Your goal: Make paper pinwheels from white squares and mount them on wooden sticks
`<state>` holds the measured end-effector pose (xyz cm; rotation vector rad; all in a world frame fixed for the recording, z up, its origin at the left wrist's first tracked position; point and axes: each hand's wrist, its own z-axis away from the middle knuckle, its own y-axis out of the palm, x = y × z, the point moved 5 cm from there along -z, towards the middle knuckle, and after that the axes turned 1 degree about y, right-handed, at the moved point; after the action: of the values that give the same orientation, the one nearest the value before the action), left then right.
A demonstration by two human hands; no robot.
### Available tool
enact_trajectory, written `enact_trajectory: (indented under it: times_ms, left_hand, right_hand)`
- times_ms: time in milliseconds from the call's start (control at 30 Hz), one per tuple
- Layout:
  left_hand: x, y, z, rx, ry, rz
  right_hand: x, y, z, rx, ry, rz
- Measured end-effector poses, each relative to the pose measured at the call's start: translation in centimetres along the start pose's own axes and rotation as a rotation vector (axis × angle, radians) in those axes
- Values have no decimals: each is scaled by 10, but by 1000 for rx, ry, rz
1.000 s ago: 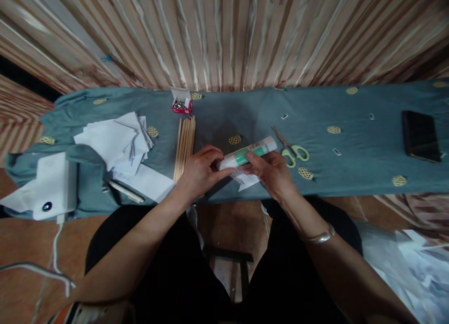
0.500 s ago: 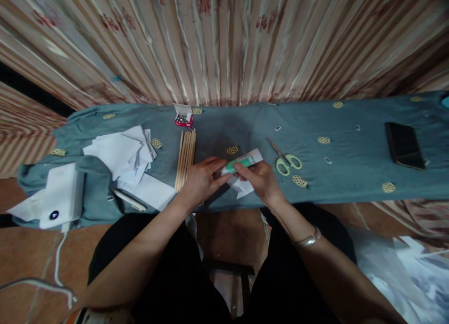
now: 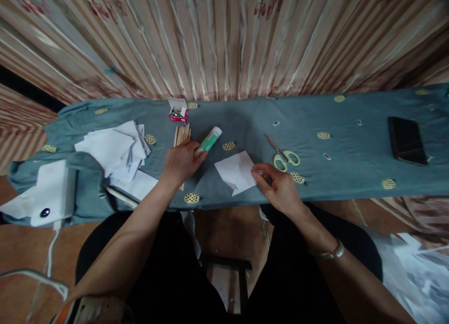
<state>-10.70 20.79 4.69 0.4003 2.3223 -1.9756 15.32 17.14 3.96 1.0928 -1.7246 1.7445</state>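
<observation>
My left hand (image 3: 182, 162) is closed around the lower end of a green and white glue stick (image 3: 211, 139), which tilts up to the right. Beneath that hand lie several thin wooden sticks (image 3: 182, 134), partly covered by it. A white sheet of paper (image 3: 236, 170) with a folded or cut lower edge rests on the cloth between my hands. At its right edge, the thumb and forefinger of my right hand (image 3: 277, 183) are pinched on the paper; its other fingers are curled, and what they may hold is hidden. Green-handled scissors (image 3: 285, 158) lie just beyond my right hand.
A small red box of metal pins (image 3: 178, 113) stands open at the back. To the left are a pile of white papers (image 3: 112, 148), a pen (image 3: 121, 196) and a white corded device (image 3: 52, 193). A black phone (image 3: 407, 140) lies far right on the blue-green cloth (image 3: 358, 174).
The glue stick has passed from between both hands into my left hand, which moved left over the wooden sticks. My right hand shifted slightly right to the paper's edge, leaving the sheet more visible.
</observation>
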Motion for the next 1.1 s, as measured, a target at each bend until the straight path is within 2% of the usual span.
enact_trajectory:
  times_ms: [133, 233, 300, 400, 500, 667, 800, 933, 1100]
  left_hand:
    - [1, -3, 1, 39, -30, 2]
    - [-4, -14, 8, -75, 14, 74]
    - [-16, -17, 18, -114, 113, 165]
    - [-47, -8, 36, 32, 384, 340]
    - [-66, 3, 48, 123, 486, 422]
    - [-65, 15, 45, 121, 476, 503]
    - [-68, 17, 46, 131, 460, 558]
    - [-78, 17, 54, 180, 453, 534]
    - [-82, 16, 59, 146, 454, 490]
  right_hand:
    - [0, -1, 6, 14, -69, 77]
    - [3, -3, 8, -10, -134, 111]
    - [5, -4, 11, -28, -191, 131]
    - [9, -2, 15, -21, -253, 173]
    - [13, 2, 19, 18, -284, 204]
    - [19, 9, 22, 79, -303, 184]
    - [18, 13, 23, 87, -240, 94]
    - [13, 14, 24, 61, -169, 16]
    - [9, 17, 23, 51, -119, -34]
